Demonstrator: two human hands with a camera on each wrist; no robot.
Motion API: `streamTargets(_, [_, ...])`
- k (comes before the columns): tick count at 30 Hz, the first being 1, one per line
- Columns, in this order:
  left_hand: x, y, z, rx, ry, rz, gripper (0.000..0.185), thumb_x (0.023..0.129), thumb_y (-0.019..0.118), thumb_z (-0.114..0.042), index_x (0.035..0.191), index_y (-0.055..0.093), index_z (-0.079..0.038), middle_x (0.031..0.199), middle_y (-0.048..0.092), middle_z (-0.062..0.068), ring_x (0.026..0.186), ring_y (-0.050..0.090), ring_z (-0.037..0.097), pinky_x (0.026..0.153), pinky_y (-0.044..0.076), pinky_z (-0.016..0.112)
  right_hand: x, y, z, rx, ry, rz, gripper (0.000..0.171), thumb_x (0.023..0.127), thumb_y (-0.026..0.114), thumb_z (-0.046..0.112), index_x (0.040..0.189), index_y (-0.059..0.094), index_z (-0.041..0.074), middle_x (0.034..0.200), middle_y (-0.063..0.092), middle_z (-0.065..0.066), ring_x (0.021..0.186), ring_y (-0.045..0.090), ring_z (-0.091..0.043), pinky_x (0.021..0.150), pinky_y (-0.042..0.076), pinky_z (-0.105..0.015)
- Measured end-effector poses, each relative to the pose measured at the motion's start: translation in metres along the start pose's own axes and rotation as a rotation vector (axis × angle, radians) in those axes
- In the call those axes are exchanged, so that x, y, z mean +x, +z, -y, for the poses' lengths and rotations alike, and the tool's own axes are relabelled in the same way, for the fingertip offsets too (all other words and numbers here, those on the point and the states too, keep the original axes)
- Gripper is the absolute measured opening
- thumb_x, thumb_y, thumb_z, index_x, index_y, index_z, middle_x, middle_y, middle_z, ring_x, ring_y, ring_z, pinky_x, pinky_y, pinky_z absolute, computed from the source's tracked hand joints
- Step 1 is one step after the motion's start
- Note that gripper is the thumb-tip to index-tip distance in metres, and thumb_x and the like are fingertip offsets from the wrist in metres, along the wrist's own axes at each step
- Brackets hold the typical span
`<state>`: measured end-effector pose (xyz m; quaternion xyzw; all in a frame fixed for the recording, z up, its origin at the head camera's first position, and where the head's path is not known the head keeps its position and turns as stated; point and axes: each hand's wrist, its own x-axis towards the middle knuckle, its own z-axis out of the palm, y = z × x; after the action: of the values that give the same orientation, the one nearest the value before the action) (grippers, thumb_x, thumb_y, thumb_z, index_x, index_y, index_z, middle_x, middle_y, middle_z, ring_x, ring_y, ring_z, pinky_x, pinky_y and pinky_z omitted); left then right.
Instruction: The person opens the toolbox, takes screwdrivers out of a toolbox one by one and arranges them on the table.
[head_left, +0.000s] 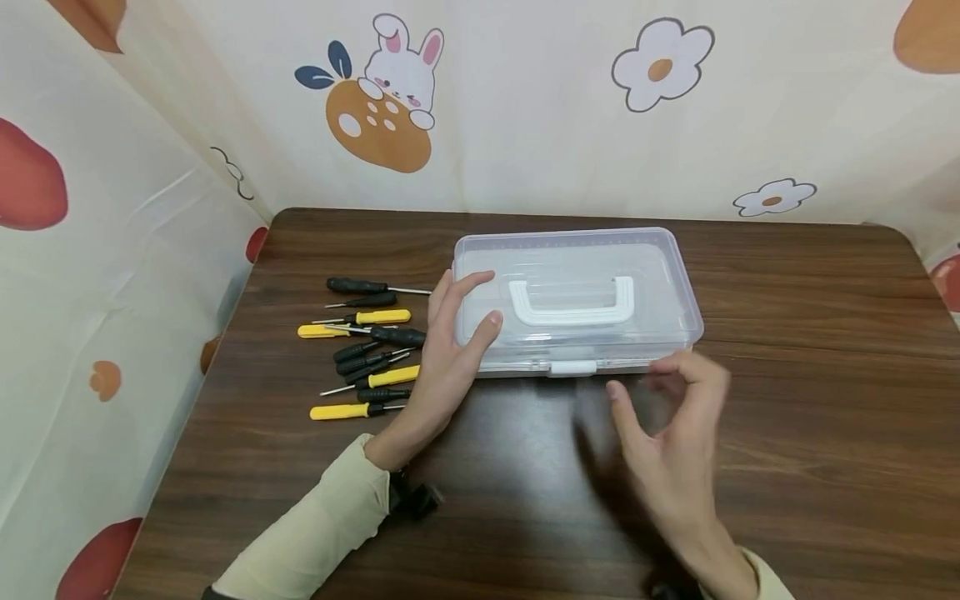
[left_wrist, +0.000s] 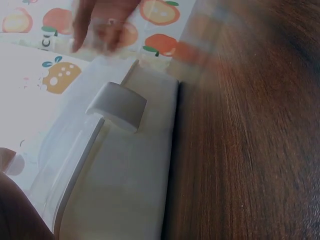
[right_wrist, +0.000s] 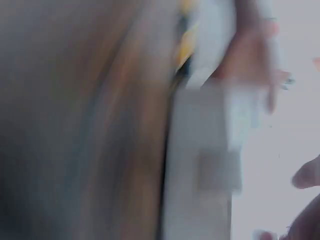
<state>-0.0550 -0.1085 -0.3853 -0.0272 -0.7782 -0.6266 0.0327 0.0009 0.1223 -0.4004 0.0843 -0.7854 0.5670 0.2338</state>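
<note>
A clear plastic box (head_left: 660, 275) with a white handle (head_left: 573, 304) and a white front latch (head_left: 572, 367) lies closed on the brown table (head_left: 810, 433). My left hand (head_left: 457, 342) rests with straight fingers on the box's left end. My right hand (head_left: 667, 433), blurred, hovers in front of the box's right front edge with loosely curled fingers and holds nothing. The left wrist view shows the latch (left_wrist: 117, 106) and the box's front wall (left_wrist: 125, 190) up close. Blur fills the right wrist view, where the box (right_wrist: 200, 200) is barely made out.
Several small screwdrivers (head_left: 367, 346) with black and yellow handles lie on the table left of the box. A patterned cloth backdrop (head_left: 525, 100) surrounds the table at the back and left. The table's edges are near at left and right.
</note>
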Motion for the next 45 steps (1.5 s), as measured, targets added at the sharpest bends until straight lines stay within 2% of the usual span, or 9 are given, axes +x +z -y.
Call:
streamTargets(2, [0.0,-0.001,-0.001,0.004,0.003,-0.002,0.041,0.104,0.061,-0.03,0.145,0.055,-0.035,0.174,0.009,-0.007,0.162,0.004,0.011,0.126,0.014,0.065,-0.007,0.0,0.007,0.202,0.36,0.113,0.045,0.097,0.069,0.002,0.133,0.043,-0.005,0.13,0.052,-0.005,0.112,0.062,-0.005,0.097,0.049,-0.013])
streamTargets(4, [0.0,-0.001,-0.002,0.002,0.003,-0.002,0.041,0.104,0.061,-0.031,0.145,0.055,-0.036,0.174,0.009,-0.007,0.162,0.003,0.012,0.126,0.014,0.066,-0.009,0.003,0.009,0.366,0.654,0.212,0.051,0.102,0.064,0.005,0.144,0.035,0.002,0.139,0.051,-0.012,0.115,0.067,-0.006,0.1,0.053,-0.016])
streamTargets(6, [0.001,-0.001,-0.003,0.003,0.0,-0.004,0.041,0.104,0.062,-0.032,0.145,0.055,-0.037,0.174,0.009,-0.007,0.162,0.003,0.011,0.127,0.013,0.065,-0.007,0.008,0.007,0.492,0.794,0.264,0.055,0.106,0.061,0.013,0.149,0.029,0.002,0.148,0.047,-0.018,0.125,0.066,-0.013,0.107,0.052,-0.023])
streamTargets(11, [0.001,-0.001,-0.002,0.003,-0.011,-0.01,0.041,0.104,0.062,-0.033,0.144,0.055,-0.039,0.173,0.01,-0.009,0.161,0.003,0.009,0.127,0.012,0.064,0.0,0.019,0.001,0.698,0.895,0.239,0.045,0.107,0.06,0.02,0.136,0.03,0.002,0.139,0.051,-0.017,0.132,0.063,-0.029,0.113,0.051,-0.037])
streamTargets(19, [0.0,0.0,-0.002,-0.005,-0.013,0.001,0.042,0.103,0.062,-0.033,0.144,0.055,-0.039,0.173,0.009,-0.009,0.162,0.003,0.011,0.127,0.012,0.065,0.006,0.024,0.001,0.664,0.967,0.227,0.035,0.109,0.056,0.028,0.125,0.034,0.006,0.122,0.054,-0.011,0.113,0.068,-0.025,0.106,0.056,-0.037])
streamTargets(27, [0.0,0.0,-0.002,-0.001,-0.015,0.005,0.042,0.104,0.062,-0.033,0.145,0.054,-0.038,0.174,0.008,-0.008,0.162,0.002,0.011,0.127,0.011,0.064,0.013,0.023,-0.001,0.605,0.955,0.334,0.044,0.109,0.053,0.034,0.128,0.038,-0.003,0.119,0.055,-0.012,0.107,0.07,-0.021,0.103,0.058,-0.034])
streamTargets(31, [0.0,0.0,-0.001,-0.012,-0.017,0.003,0.042,0.104,0.062,-0.032,0.145,0.055,-0.037,0.173,0.008,-0.008,0.162,0.003,0.011,0.127,0.013,0.065,0.013,0.019,-0.01,0.4,0.873,0.415,0.046,0.109,0.054,0.032,0.129,0.04,-0.007,0.114,0.06,-0.017,0.089,0.075,-0.018,0.089,0.063,-0.033])
streamTargets(40, [0.001,0.001,0.0,-0.012,-0.017,0.005,0.042,0.104,0.062,-0.032,0.144,0.054,-0.039,0.173,0.008,-0.008,0.162,0.003,0.011,0.126,0.012,0.066,0.009,-0.009,-0.014,-0.315,0.506,0.394,0.04,0.102,0.063,0.05,0.105,0.066,0.01,0.079,0.075,-0.009,0.055,0.069,-0.014,0.055,0.058,-0.028])
streamTargets(45, [0.0,0.0,-0.001,-0.004,-0.019,0.001,0.042,0.103,0.062,-0.032,0.144,0.054,-0.039,0.174,0.008,-0.008,0.162,0.003,0.011,0.126,0.012,0.066,0.005,-0.023,-0.011,-0.535,0.061,0.214,0.032,0.097,0.076,0.034,0.11,0.065,0.006,0.081,0.065,-0.005,0.067,0.06,-0.015,0.06,0.044,-0.026])
